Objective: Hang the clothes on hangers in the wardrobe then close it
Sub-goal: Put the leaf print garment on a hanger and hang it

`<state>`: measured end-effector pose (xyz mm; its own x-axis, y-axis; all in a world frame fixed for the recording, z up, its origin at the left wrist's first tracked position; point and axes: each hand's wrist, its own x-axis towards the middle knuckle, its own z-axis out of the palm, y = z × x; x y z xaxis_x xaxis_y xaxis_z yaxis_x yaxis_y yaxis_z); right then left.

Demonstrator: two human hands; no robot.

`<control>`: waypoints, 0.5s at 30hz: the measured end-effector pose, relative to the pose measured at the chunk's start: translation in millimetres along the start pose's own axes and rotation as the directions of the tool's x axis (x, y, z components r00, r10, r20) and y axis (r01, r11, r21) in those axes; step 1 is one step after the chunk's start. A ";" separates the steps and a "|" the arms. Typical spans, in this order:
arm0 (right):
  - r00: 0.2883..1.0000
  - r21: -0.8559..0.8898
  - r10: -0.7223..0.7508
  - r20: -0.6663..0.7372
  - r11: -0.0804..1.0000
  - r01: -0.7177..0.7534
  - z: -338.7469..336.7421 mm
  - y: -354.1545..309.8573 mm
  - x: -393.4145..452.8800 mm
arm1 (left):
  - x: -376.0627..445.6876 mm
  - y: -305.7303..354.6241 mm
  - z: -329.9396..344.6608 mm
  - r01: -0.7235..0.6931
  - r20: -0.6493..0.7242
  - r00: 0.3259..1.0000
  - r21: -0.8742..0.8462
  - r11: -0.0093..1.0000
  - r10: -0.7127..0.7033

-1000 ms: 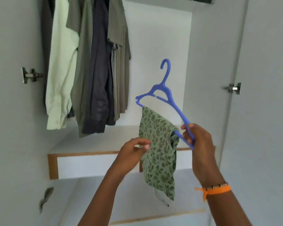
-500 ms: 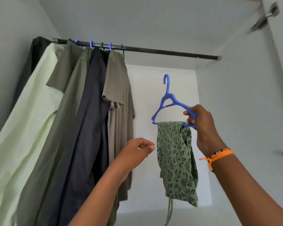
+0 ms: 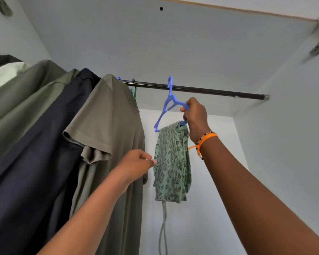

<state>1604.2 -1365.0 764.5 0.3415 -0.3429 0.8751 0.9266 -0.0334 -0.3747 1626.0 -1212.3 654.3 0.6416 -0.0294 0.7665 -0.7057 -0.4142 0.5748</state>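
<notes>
Several shirts [image 3: 103,144] are already hanging on the wardrobe rail [image 3: 201,89], just left of the person's raised hands. Since a second ago the blue hanger [image 3: 170,102] has been climbing from shelf height, and its hook is now sitting at the rail, so hanging looks nearly done. Green leaf-print cloth [image 3: 171,162] is draping below the right hand [image 3: 196,118], whose fingers are gripping the hanger's arm. Beside the cloth, the left hand [image 3: 136,165] is hovering, fingertips loosely pinched, holding nothing visible.
</notes>
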 end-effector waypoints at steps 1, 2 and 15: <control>1.000 0.007 -0.012 0.001 1.000 0.012 5.6 2.1 14.4 | 10.2 -0.5 -0.2 -0.017 -0.012 1.000 0.006 1.000 0.017; 1.000 0.013 -0.025 0.004 1.000 0.025 11.0 4.6 28.4 | 19.0 0.0 -0.5 -0.029 -0.024 0.999 0.013 0.999 0.030; 0.969 -0.039 0.054 0.242 0.998 -0.046 71.3 26.5 90.4 | 79.8 2.9 -16.4 -0.107 -0.090 0.990 0.034 0.994 0.109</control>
<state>1670.9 -1330.0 855.5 0.4193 -0.1073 0.9015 0.9029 -0.0541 -0.4264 1670.2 -1201.0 721.8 0.5309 0.0073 0.8474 -0.7596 -0.4391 0.4797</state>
